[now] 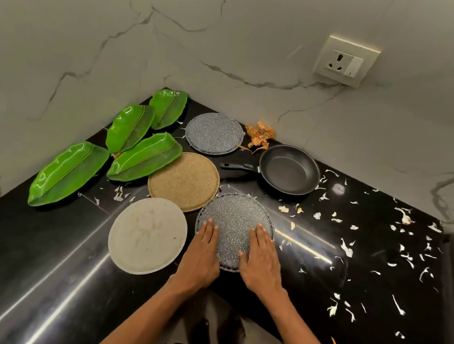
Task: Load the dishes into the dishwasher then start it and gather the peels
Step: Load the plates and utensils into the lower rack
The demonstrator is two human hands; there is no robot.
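Pressing flat on the near grey speckled round plate (234, 226), both the left hand (202, 255) and the right hand (261, 259) are lying with fingers straight, gripping nothing. That plate is sitting at the black counter (42, 267) edge, just right of the white round plate (147, 234) and overlapping the tan woven round plate (184, 180) behind it. Judging the step as a pickup: sliding it toward the edge and hooking fingertips under the rim is looking safest, keeping it level so the scattered pale peels (346, 248) to its right are not being swept off.
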